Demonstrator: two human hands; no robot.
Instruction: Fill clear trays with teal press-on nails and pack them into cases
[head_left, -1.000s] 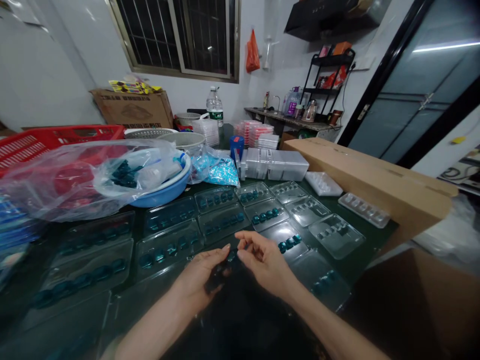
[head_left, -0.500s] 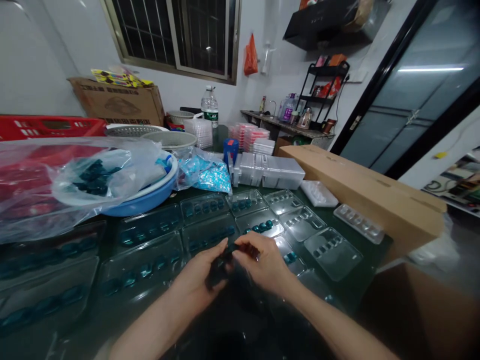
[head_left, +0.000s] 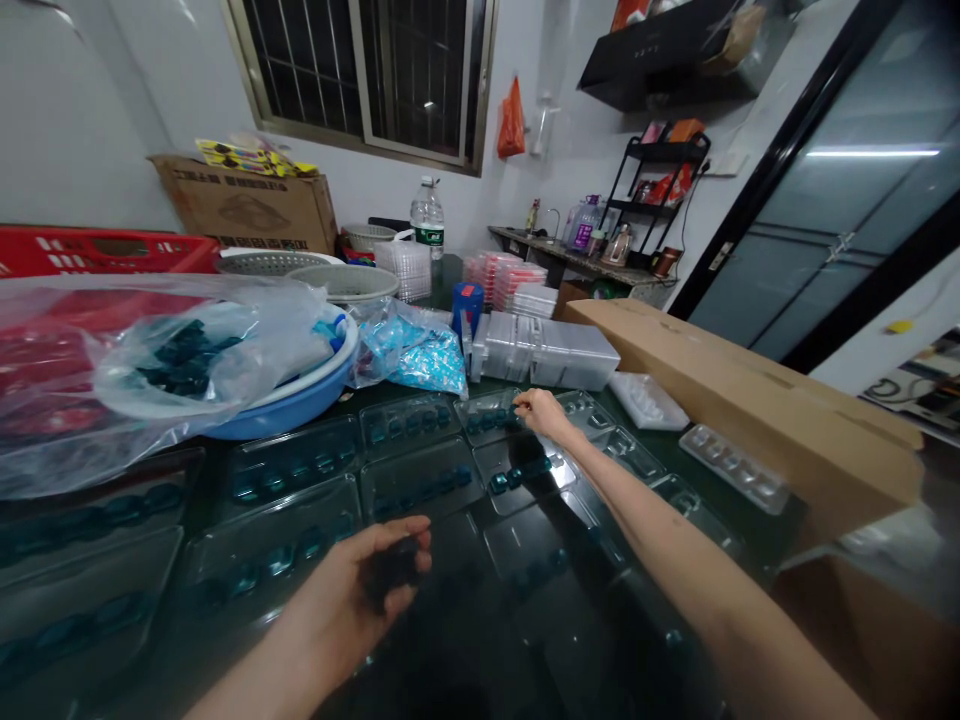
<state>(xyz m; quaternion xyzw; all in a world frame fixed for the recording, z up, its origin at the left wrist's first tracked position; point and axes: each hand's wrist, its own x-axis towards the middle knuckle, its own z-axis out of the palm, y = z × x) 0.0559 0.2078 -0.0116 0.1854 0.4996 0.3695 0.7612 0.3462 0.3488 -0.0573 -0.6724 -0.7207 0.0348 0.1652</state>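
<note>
My left hand (head_left: 375,575) is held low in the middle, fingers curled round a dark mass in the palm; single pieces in it cannot be told apart. Farther out, my right hand (head_left: 541,412) pinches with its fingertips over the right end of a clear plastic tray (head_left: 487,398). Whatever is in that pinch is too small to make out. In that tray lies a short row of shiny teal pieces (head_left: 491,420). A nearer tray under my right forearm holds another row of teal pieces (head_left: 517,475). More such trays (head_left: 292,505) with teal rows lie to the left.
A blue basin (head_left: 300,408) with teal pieces under clear plastic stands at left, beside a bag of bright blue items (head_left: 424,352). Stacked clear boxes (head_left: 555,350) and a blue can (head_left: 466,305) are behind the trays. A long cardboard box (head_left: 750,385) lines the right side.
My hands were together over the table. My right hand has since moved away and forward to a far tray, while the left has shifted slightly left and lower.
</note>
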